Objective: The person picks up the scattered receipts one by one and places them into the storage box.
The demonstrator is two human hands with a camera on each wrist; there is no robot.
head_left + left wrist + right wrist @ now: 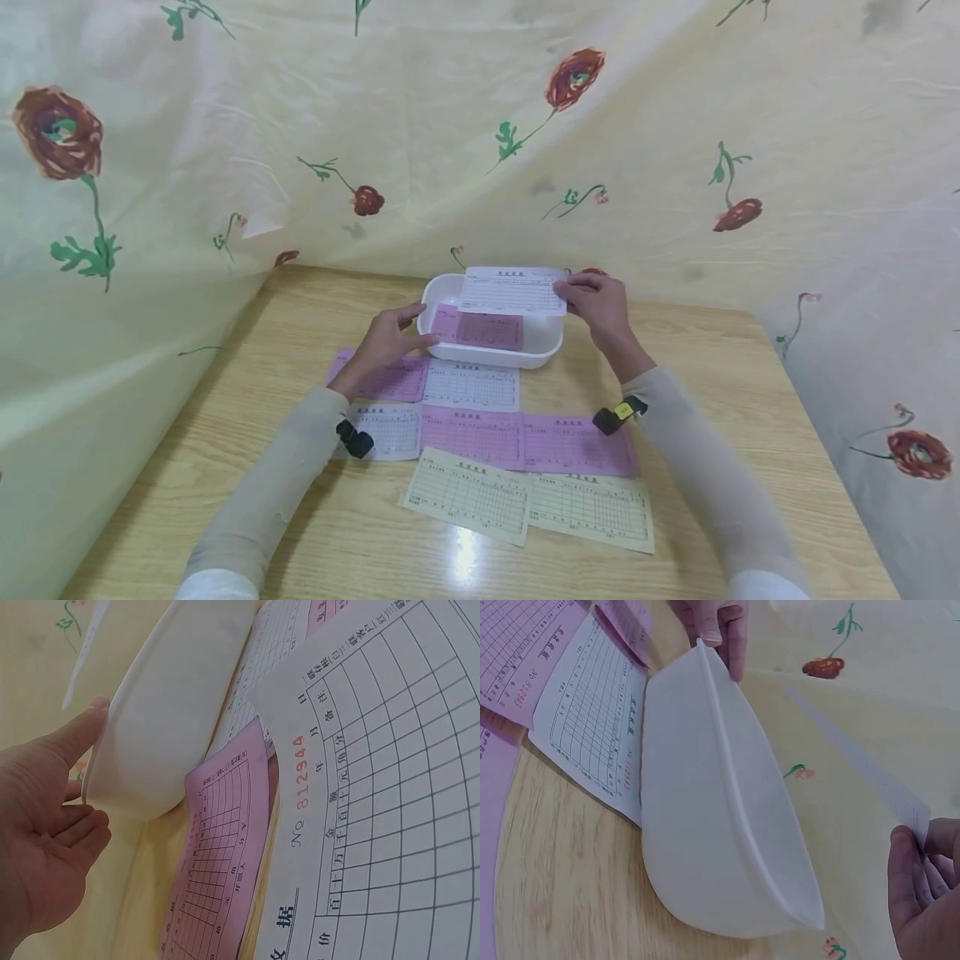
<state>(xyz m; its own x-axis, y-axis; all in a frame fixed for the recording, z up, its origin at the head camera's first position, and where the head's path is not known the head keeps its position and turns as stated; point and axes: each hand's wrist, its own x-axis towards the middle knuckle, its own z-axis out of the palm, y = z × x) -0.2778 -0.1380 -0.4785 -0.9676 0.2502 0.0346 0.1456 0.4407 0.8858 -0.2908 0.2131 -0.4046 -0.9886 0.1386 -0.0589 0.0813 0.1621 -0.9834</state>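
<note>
A white plastic tub (551,346) stands toward the back of the table, with a pink printed slip (480,330) lying inside. My left hand (386,340) grips the tub's left end, pinching its rim in the left wrist view. Above the tub's far side, my right hand (602,307) pinches the right edge of a white receipt slip (510,292) between thumb and fingers. In the right wrist view that slip appears nearly edge-on, apart from the tub wall (686,802).
In front of the tub lie several printed slips: pink ones (472,437), white ones (474,387) and yellowish ones (467,496), some overlapping. A flowered cloth (420,125) hangs behind the wooden table (300,321) and along its sides.
</note>
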